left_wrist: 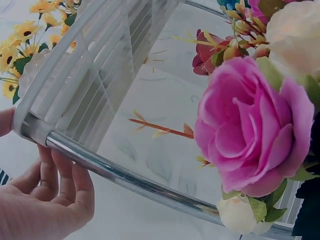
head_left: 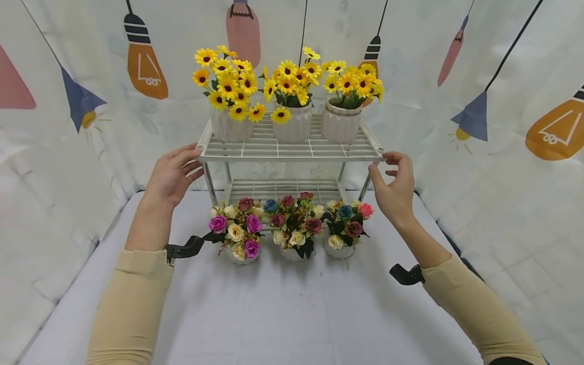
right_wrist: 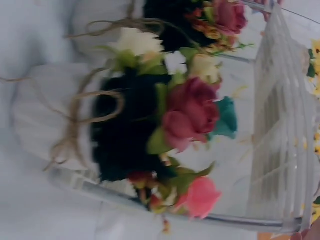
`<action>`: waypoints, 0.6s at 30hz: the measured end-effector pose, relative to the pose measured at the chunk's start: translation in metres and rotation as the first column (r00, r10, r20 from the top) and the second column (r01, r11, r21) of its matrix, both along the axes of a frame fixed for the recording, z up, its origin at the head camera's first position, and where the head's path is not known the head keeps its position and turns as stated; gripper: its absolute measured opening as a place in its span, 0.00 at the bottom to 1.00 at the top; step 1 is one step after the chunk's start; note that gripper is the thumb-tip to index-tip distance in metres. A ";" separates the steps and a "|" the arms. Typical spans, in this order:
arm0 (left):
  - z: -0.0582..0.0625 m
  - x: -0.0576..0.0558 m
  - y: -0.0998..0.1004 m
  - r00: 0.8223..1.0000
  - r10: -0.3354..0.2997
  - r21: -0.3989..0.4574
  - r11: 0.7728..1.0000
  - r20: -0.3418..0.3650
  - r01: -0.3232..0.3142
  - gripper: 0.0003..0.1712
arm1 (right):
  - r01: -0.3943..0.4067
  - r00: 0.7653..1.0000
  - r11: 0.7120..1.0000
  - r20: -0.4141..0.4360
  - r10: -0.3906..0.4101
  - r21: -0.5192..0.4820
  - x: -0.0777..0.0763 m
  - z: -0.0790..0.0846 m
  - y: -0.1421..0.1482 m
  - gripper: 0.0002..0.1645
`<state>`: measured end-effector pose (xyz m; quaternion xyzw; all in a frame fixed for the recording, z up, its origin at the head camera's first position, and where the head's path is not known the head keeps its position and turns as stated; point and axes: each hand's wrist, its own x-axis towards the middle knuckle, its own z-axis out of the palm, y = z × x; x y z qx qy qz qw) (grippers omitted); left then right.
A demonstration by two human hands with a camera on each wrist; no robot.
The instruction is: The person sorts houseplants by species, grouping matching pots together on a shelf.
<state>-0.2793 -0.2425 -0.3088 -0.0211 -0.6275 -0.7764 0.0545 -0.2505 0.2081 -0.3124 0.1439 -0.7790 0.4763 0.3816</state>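
A two-tier white wire shelf rack [head_left: 283, 152] with metal posts stands on the table in the head view. My left hand [head_left: 170, 177] grips its upper front left corner; in the left wrist view its fingers [left_wrist: 82, 192] curl around below the corner, beside the post [left_wrist: 125, 175]. My right hand [head_left: 396, 190] holds the opposite front corner, thumb by the post. In the right wrist view only a bit of that hand shows at the lower right edge. Three white pots of yellow flowers [head_left: 228, 91] [head_left: 292, 83] [head_left: 351, 86] stand on the upper shelf.
In front of the rack, three white pots with mixed artificial roses [head_left: 235, 228] [head_left: 295, 225] [head_left: 345, 223] stand in a row on the white-covered table [head_left: 292, 314]. Twine is tied around a pot [right_wrist: 50, 115]. A patterned curtain [head_left: 420, 61] surrounds the table.
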 end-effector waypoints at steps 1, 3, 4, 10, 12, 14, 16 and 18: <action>0.000 0.000 0.001 1.000 0.004 -0.002 1.000 0.000 -0.004 0.37 | -0.001 1.000 1.000 0.021 0.002 -0.006 0.005 -0.002 0.001 0.22; 0.000 0.000 0.001 1.000 0.008 0.002 1.000 0.000 -0.008 0.37 | 0.003 0.997 1.000 0.073 -0.002 -0.015 0.013 -0.006 0.003 0.23; 0.001 0.000 0.002 1.000 0.009 0.004 1.000 0.000 -0.009 0.37 | 0.007 0.995 1.000 0.097 -0.005 -0.020 0.015 -0.009 0.006 0.23; 0.002 0.001 0.002 1.000 0.004 0.009 1.000 0.007 -0.004 0.38 | 0.010 0.964 0.999 0.265 -0.001 -0.033 0.016 -0.050 0.034 0.23; 0.002 0.001 0.002 1.000 0.005 0.010 1.000 0.006 -0.005 0.37 | 0.001 0.941 1.000 0.337 0.009 -0.028 0.019 -0.064 0.041 0.23; 0.002 0.002 0.002 1.000 0.006 0.011 1.000 0.004 -0.006 0.37 | -0.011 0.909 1.000 0.416 0.019 -0.023 0.022 -0.077 0.045 0.23; 0.002 0.002 0.002 1.000 0.006 0.009 1.000 0.003 -0.006 0.37 | -0.027 0.870 0.999 0.491 0.036 -0.025 0.026 -0.088 0.049 0.23; 0.002 0.002 0.002 1.000 0.004 0.007 1.000 0.003 -0.004 0.37 | -0.043 0.825 0.999 0.562 0.054 -0.033 0.030 -0.097 0.050 0.24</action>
